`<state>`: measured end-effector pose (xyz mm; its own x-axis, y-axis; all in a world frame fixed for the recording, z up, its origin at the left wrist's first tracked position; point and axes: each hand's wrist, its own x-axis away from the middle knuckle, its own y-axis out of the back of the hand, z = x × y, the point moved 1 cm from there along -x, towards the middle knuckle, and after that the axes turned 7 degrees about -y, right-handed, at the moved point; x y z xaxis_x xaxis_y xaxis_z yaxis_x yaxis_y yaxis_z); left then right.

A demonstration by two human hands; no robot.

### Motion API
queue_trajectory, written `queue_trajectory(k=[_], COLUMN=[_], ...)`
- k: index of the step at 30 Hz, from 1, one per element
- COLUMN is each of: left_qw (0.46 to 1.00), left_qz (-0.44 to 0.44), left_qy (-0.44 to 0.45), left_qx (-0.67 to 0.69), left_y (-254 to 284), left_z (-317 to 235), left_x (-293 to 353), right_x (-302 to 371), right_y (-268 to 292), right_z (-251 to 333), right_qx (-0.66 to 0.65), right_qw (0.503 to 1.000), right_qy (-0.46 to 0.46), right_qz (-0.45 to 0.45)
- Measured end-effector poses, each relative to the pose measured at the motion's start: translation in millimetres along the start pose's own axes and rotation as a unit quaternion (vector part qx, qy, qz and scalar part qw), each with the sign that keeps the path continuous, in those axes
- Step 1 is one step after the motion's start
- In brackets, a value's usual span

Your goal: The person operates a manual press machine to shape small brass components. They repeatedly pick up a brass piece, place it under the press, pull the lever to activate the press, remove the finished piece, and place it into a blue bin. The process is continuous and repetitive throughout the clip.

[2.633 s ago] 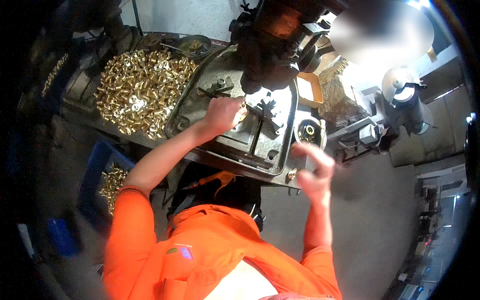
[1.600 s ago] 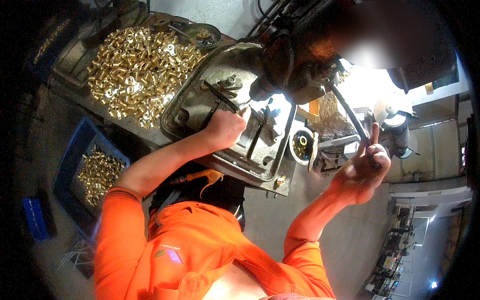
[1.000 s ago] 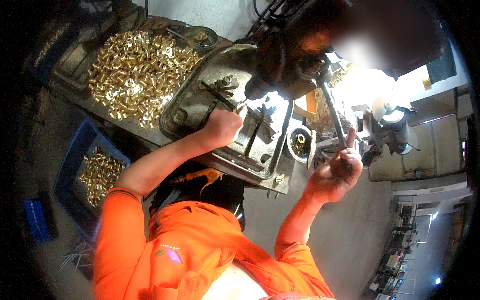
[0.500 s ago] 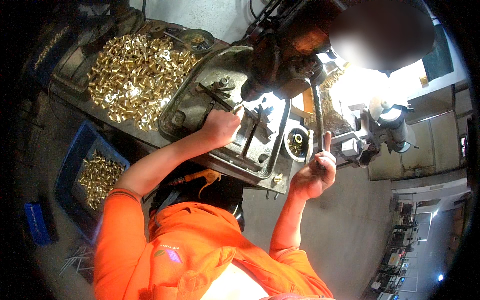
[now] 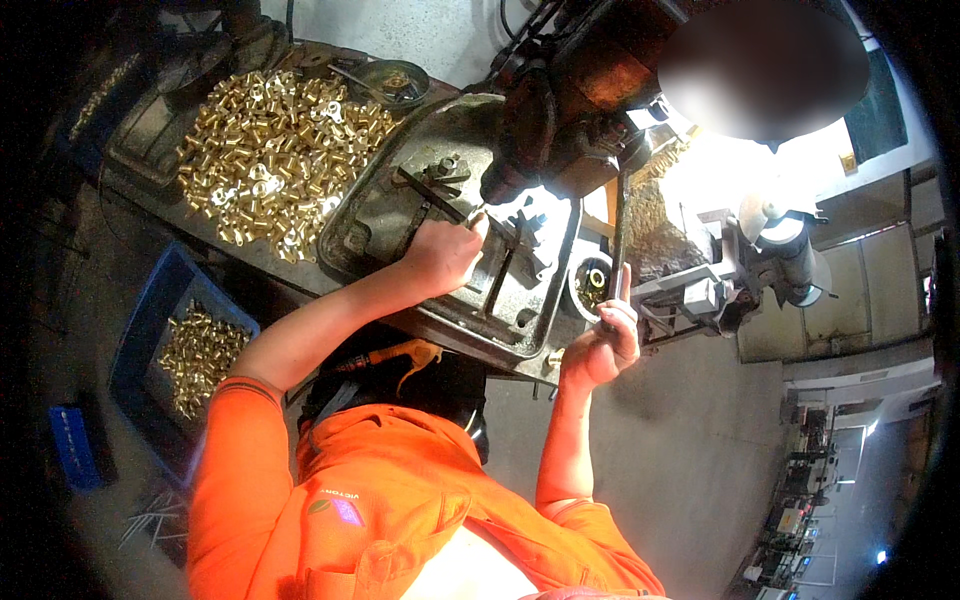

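Gripping lever (image 5: 617,235) with right hand (image 5: 602,345), fingers wrapped round its lower end and index straight along the bar; presumably held that low for more leverage on drill head (image 5: 540,140). Holding left hand (image 5: 443,258) low over cast base (image 5: 455,125), fingers curled in tight with tips bunched just below chuck (image 5: 503,182), beside dark bar (image 5: 425,192); probably steadying something small there. Can't make out what's between the tips. Got brass fittings (image 5: 280,165) heaped toward left end of worktop (image 5: 300,274), left of base, likely for easy left-hand reach. Got more in blue crate (image 5: 150,300) below the front edge; can't tell why split. Note one loose fitting (image 5: 556,357) near front right corner, just beside right hand, plus round dish (image 5: 572,300) near right edge with a brass ring inside. On looks: lever reads long, straight, dark and dull, running from right fist up to drill head near worktop's right edge. Compare heaped fittings: bright gold, short tubes, some showing flat eared flanges.
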<state>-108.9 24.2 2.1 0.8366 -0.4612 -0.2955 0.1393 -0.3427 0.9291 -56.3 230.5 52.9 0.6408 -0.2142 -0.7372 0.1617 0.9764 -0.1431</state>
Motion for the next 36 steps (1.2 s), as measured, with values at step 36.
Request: queue_trajectory(k=[36], left_qw=[0.999], left_qz=[0.008], left_qy=[0.023], left_qx=[0.028], left_y=[3], left_z=[0], left_x=[1], right_x=[-25], right_y=[12], right_z=[46], right_qx=[0.096], right_qw=[0.986], right_qy=[-0.071], right_qz=[0.115])
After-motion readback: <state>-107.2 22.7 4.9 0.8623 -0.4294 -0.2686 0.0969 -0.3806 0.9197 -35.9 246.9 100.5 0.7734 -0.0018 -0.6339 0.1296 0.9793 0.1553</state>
